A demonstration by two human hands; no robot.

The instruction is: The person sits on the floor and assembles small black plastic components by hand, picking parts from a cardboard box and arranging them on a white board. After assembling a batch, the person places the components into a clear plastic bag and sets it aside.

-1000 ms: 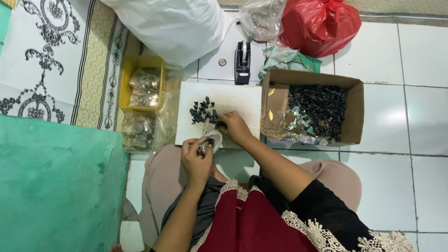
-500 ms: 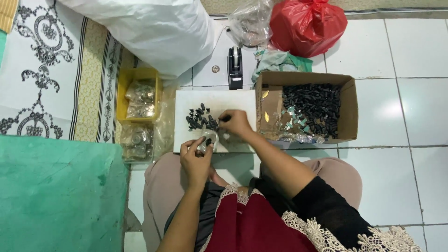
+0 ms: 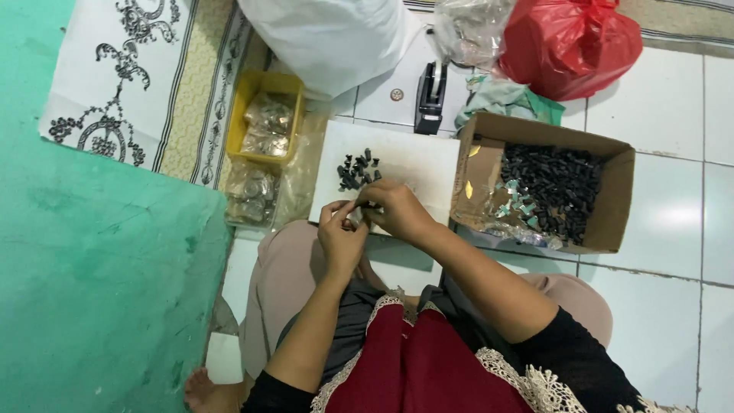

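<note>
— So, what are your hands doing at this moment?

— Well, I am holding both together over the near edge of the white board (image 3: 413, 164) that is lying on the tiled floor in front of my knees. My left hand (image 3: 341, 239) is pinching a small clear packet (image 3: 354, 217) between thumb and fingers, so that hand is closed on it. My right hand (image 3: 397, 210) is touching the top of that same packet with its fingertips bunched; whether they are clamping a piece I cannot tell, since the fingers are hiding it.

— And the loose pieces?

— A little heap of small black parts (image 3: 356, 170) is lying on the board, just beyond my fingertips and a bit to the left. Many more of the same black parts are filling the open cardboard box (image 3: 612, 199), which is sitting right beside the board on my right.

— What else is sitting around you?

— A yellow tray (image 3: 246, 98) holding filled clear packets is standing to the left of the board, with more packets lying just below it. A black stapler (image 3: 430, 98) is standing past the board's far edge, and a red plastic bag (image 3: 573, 42) is sitting beyond the box.
</note>
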